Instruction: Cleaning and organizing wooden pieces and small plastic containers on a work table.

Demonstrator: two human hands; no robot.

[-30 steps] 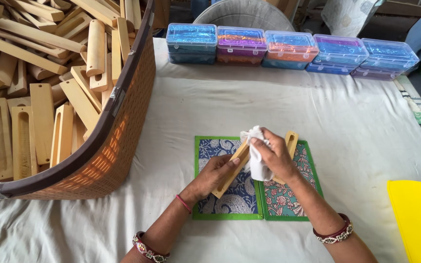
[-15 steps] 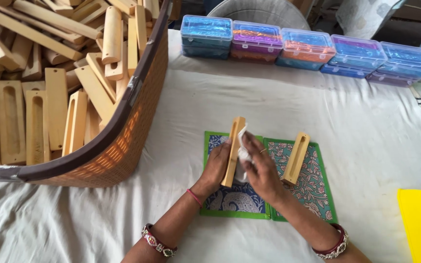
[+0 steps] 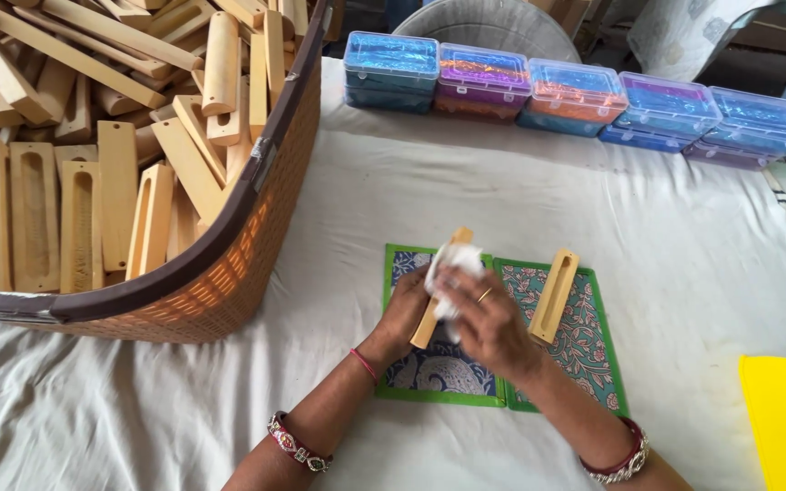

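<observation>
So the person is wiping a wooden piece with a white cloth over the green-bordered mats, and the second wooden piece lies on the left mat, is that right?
Not quite. The head view shows the second wooden piece lying on the right mat, not the left one. The rest stands: both hands hold a wooden piece and a white cloth over the mats.

Wooden piece (image 3: 436, 300): long, slim, pale wood; you hold it tilted, its upper end pointing up and slightly right, its lower end down toward you, above the patterned mats.
White cloth (image 3: 452, 273): crumpled, bunched against the upper half of the wooden piece (it hides much of that part), so only the top tip and lower length show.
Left hand (image 3: 407, 309): you grip the wooden piece from its left side, fingers curled around the lower middle.
Right hand (image 3: 488, 318): you press the white cloth onto the wooden piece from the right, fingers spread over the cloth, a ring showing on one finger.
</observation>
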